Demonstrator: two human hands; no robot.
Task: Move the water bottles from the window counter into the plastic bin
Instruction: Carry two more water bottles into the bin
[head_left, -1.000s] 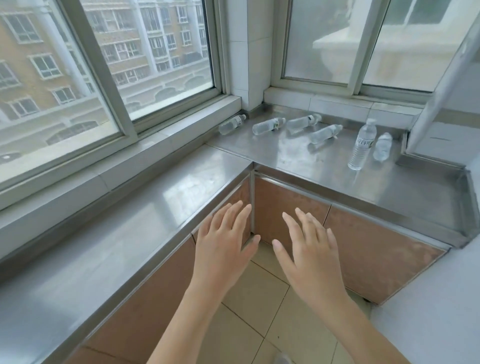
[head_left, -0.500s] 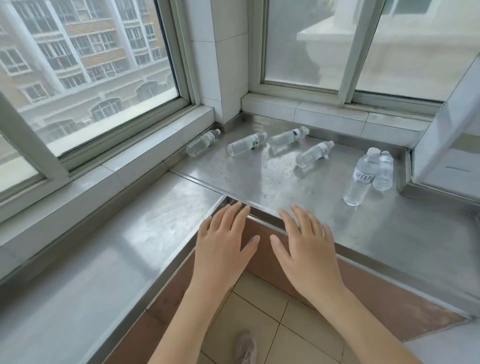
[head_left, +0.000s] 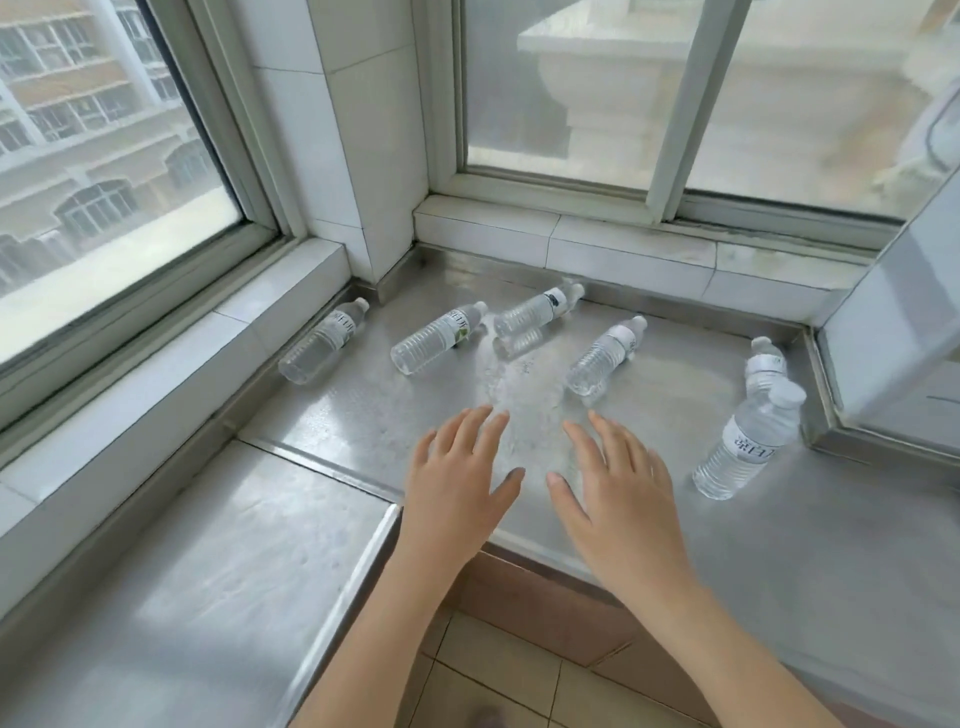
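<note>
Head view: hands (head_left: 540, 483) nearer bottles (head_left: 602, 356).

Six bottles are sitting on the counter (head_left: 363, 415) under the windows: four lying across the back (head_left: 324, 341) (head_left: 438, 338) (head_left: 535, 312) (head_left: 605, 355), two at far right, one (head_left: 743, 441) standing before the other (head_left: 764, 364), both hands (head_left: 457, 483) (head_left: 618, 493) hovering in front.

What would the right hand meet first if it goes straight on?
Probably the lying bottle just past the right hand; its fingers point toward the bottle's base. Depth is hard to judge.
</note>
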